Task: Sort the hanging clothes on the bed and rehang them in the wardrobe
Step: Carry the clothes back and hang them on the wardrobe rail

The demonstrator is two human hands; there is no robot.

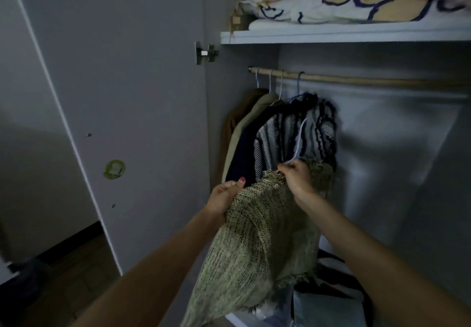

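Loose-knit green top [257, 237] is sagging, snag-prone; left grip [224, 199] is bunching its shoulder, right grip [297, 177] is pinching the hanger hook [300, 138].

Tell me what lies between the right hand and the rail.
In the head view, the hanger's pale wire hook rises from the right hand; behind it hangs the striped garment, below the rail.

Green garment [257, 235] in my hands: coarse, open-weave knit cloth, frayed. Hanger [298, 143]: smooth, pale. Rail [356, 79]: matt wood. Hinge [206, 52]: shiny metal.
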